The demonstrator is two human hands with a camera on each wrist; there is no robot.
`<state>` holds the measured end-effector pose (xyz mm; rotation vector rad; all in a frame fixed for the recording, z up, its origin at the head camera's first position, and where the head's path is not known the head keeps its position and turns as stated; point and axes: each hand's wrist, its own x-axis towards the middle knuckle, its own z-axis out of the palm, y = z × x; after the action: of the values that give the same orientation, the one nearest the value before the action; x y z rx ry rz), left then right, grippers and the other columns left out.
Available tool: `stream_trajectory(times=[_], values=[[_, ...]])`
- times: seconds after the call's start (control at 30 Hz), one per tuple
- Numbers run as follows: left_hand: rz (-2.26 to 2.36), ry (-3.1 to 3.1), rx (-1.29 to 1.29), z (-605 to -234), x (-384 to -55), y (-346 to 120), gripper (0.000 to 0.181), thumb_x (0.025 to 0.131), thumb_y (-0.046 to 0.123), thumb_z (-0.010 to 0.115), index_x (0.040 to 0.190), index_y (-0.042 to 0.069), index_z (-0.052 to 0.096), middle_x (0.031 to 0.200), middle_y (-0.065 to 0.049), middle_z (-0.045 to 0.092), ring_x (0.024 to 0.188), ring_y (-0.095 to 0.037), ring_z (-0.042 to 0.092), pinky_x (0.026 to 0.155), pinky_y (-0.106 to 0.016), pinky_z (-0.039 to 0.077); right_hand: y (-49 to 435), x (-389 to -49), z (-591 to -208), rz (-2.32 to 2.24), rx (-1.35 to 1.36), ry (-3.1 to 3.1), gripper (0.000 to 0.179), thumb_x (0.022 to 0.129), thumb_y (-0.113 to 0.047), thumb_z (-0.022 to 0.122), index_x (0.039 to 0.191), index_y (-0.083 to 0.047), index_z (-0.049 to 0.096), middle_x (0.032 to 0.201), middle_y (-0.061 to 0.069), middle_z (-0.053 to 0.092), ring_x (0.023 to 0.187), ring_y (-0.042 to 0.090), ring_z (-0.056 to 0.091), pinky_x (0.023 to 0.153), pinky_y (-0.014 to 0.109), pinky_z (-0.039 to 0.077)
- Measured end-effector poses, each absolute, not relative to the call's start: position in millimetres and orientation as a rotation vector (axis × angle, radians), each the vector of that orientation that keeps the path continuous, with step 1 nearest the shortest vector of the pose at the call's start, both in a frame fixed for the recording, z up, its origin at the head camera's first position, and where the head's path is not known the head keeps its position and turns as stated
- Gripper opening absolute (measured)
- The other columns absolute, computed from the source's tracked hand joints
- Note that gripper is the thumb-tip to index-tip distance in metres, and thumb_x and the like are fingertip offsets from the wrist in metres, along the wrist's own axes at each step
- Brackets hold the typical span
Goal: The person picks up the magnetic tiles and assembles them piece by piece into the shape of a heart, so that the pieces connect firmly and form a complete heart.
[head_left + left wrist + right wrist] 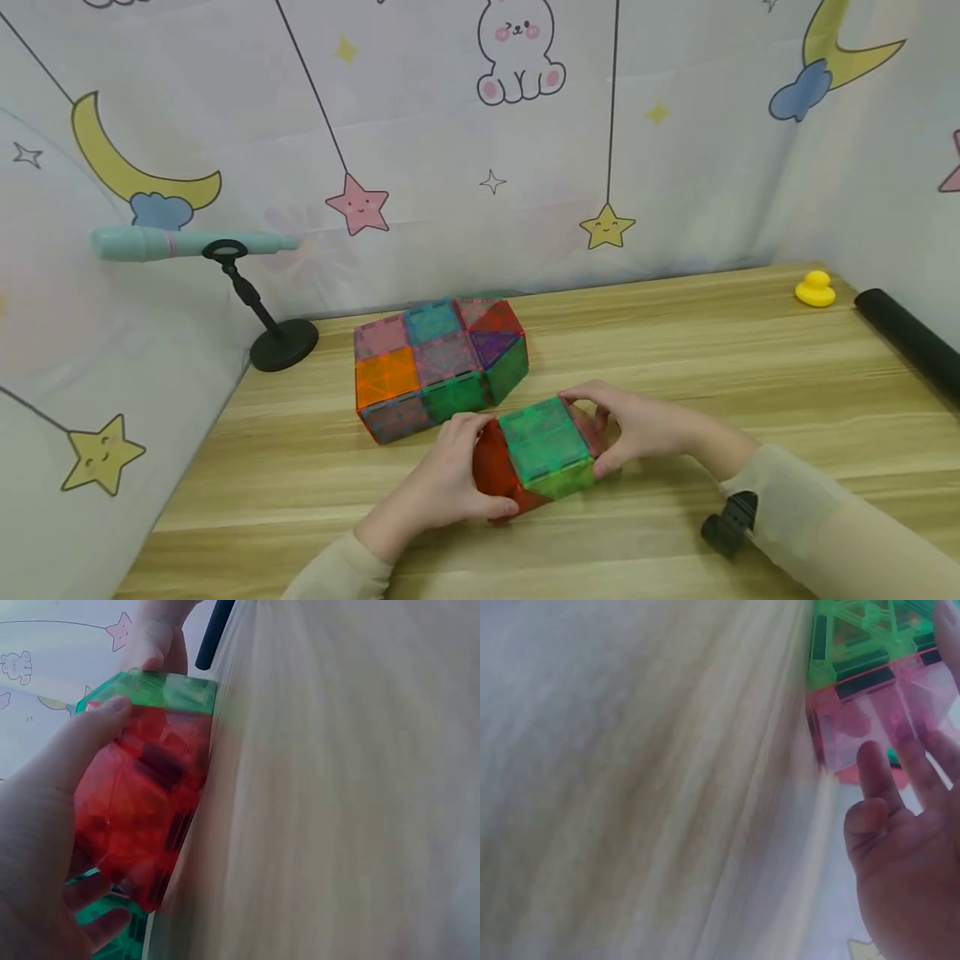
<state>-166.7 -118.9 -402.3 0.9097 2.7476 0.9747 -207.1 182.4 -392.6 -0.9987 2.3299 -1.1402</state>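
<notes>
A small box of translucent magnetic tiles (543, 442) sits on the table, with a green top, a lime side and red and pink ends. My left hand (444, 479) grips its red end, thumb at the near side and fingers at the far side. In the left wrist view, the red tile (142, 802) shows beneath the thumb. My right hand (641, 421) holds the opposite end between thumb and fingers. There, the right wrist view shows a pink tile (859, 724) beside the fingers. Just behind stands a larger, flat magnetic-tile structure (450, 358) in several colours.
On the left, a black stand (283, 343) carries a mint-green stick-shaped object (180, 243). A yellow rubber duck (815, 289) sits at the back right near a black cylinder (907, 342). A printed cloth (450, 150) hangs behind the wooden table (675, 333).
</notes>
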Motion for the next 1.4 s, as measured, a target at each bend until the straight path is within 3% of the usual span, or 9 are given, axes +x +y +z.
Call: stream_trajectory(times=[0.37,0.6,0.73,0.93,1.2,1.4], values=[[1.083,2.773,0.933,-406.9,-168.7,-118.8,0.095,0.065,0.035,0.083,0.14,0.006,0.032,0.132,-0.007,0.032,0.117,-0.017,0.035,0.089,-0.039,0.045,176.8,-208.9,-392.6,-1.149,-1.056,2.376,0.093,0.069,-0.032,0.084,0.142,-0.009,0.032,0.131,0.005,0.039,0.093,0.02,0.048,0.078,0.032,0.044],[0.997,2.936,1.096,-404.8,-172.2,-122.1,0.098,0.06,0.031,0.086,0.138,0.002,0.033,0.131,-0.013,0.034,0.118,-0.025,0.036,0.086,-0.042,0.048,173.6,-207.7,-392.4,-1.177,-1.018,2.478,0.098,0.068,-0.032,0.084,0.146,-0.015,0.028,0.144,0.013,0.029,0.126,0.035,0.031,0.097,0.057,0.034],[0.877,3.039,1.295,-406.2,-173.6,-123.3,0.102,0.057,0.032,0.088,0.136,0.0,0.033,0.128,-0.016,0.036,0.116,-0.028,0.039,0.088,-0.042,0.047,173.6,-204.6,-393.6,-1.363,-0.872,2.315,0.094,0.077,-0.026,0.078,0.149,-0.015,0.019,0.147,0.018,0.02,0.128,0.04,0.033,0.095,0.052,0.039],[0.796,3.125,1.571,-410.2,-176.5,-124.3,0.107,0.051,0.036,0.091,0.134,0.001,0.034,0.125,-0.017,0.037,0.115,-0.029,0.038,0.091,-0.042,0.041,170.8,-201.9,-396.6,-1.44,-0.944,2.329,0.08,0.079,-0.021,0.077,0.143,-0.008,0.032,0.141,0.015,0.028,0.121,0.033,0.038,0.092,0.043,0.045],[1.119,3.003,1.365,-412.9,-173.5,-128.0,0.104,0.061,0.025,0.09,0.139,-0.002,0.026,0.13,-0.019,0.032,0.119,-0.03,0.032,0.092,-0.045,0.041,164.0,-198.5,-398.0,-1.429,-1.108,2.431,0.075,0.074,-0.019,0.081,0.136,-0.004,0.041,0.139,0.021,0.027,0.121,0.035,0.037,0.089,0.046,0.047],[1.2,3.077,1.455,-412.4,-175.0,-133.3,0.089,0.072,0.03,0.082,0.136,-0.003,0.031,0.127,-0.021,0.036,0.116,-0.031,0.035,0.091,-0.044,0.04,154.8,-195.7,-398.5,-1.337,-1.22,2.577,0.074,0.071,-0.022,0.083,0.134,-0.011,0.044,0.139,0.02,0.027,0.122,0.033,0.037,0.089,0.046,0.046]])
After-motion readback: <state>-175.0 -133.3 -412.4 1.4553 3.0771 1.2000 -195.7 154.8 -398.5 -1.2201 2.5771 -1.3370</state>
